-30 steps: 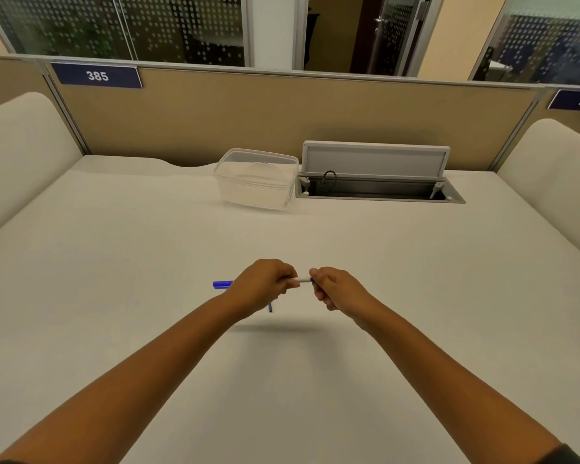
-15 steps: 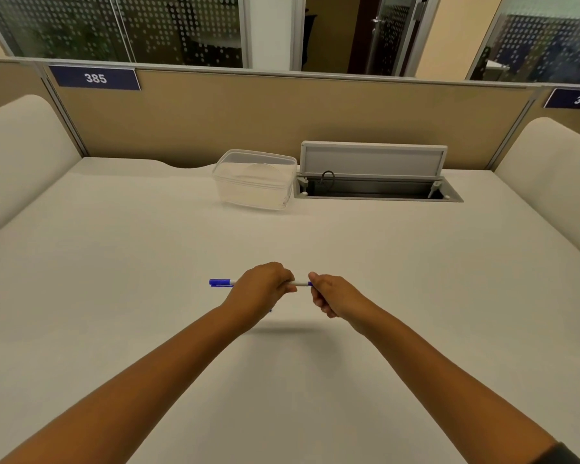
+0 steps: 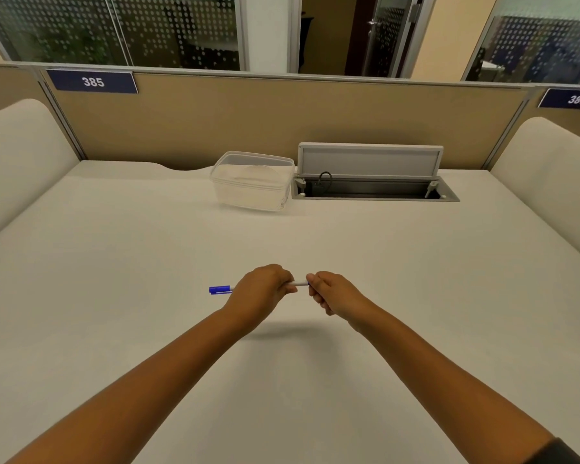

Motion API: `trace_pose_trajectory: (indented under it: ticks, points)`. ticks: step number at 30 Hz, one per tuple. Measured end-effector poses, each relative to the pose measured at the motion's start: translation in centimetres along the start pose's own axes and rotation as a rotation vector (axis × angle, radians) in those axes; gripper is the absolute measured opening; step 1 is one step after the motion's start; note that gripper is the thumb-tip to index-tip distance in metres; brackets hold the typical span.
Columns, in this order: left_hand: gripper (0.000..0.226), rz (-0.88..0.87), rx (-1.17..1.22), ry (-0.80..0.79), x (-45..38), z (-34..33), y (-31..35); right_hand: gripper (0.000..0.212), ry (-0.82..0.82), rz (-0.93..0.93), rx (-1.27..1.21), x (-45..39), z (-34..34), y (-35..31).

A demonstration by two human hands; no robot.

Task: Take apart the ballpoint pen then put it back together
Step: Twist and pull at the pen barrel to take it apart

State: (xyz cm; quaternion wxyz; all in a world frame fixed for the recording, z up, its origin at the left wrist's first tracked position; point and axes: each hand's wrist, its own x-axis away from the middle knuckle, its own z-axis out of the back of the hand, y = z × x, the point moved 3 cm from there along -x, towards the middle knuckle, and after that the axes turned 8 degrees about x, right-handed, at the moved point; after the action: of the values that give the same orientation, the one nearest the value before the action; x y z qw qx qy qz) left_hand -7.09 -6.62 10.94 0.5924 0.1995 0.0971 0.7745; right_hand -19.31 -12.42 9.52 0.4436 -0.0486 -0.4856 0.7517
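From the head cam: the slim white ballpoint pen with the blue cap (image 3: 298, 283) is held level just above the pale bench (image 3: 114, 279), stretched between both hands. The left hand (image 3: 260, 293) is clenched round the barrel, with the blue capped end sticking out to its left, and the right hand (image 3: 332, 291) is pinching the other tip. Can't tell if it's being twisted apart or screwed back on, but no loose parts are lying on the bench, so my guess is the job's either barely started or almost wrapped up. Nothing's in the way really: a clear lidded plastic tub (image 3: 253, 180) and an open grey cable hatch (image 3: 370, 177) sit well back by the tan divider (image 3: 282, 118)
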Motion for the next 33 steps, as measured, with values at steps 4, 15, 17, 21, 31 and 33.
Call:
trace_pose_trajectory:
  ticks: [4, 15, 17, 21, 31, 33]
  points:
    - [0.032, -0.013, 0.026, 0.054, -0.1, 0.0, -0.2, 0.016, 0.035, 0.06, -0.066, 0.2, 0.2, 0.1]
    - [0.032, -0.05, 0.035, 0.101, 0.1, -0.3, -0.5, 0.028, 0.004, -0.012, -0.309, 0.1, 0.0, 0.2]
    - [0.033, -0.057, 0.001, 0.12, -0.1, -0.6, -0.9, 0.04, 0.003, -0.096, -0.211, 0.0, -0.4, 0.3]
    - [0.034, -0.093, -0.039, 0.167, 0.3, -1.0, -1.5, 0.041, -0.034, -0.132, -0.173, -0.3, -0.9, 0.4]
    - [0.035, -0.059, -0.032, 0.152, 0.3, -1.0, -1.8, 0.034, -0.082, -0.103, -0.172, -0.5, -1.0, 0.6]
    - [0.035, -0.071, -0.05, 0.15, 0.2, -1.1, -1.7, 0.04, -0.094, -0.151, -0.189, -0.5, -1.0, 0.9]
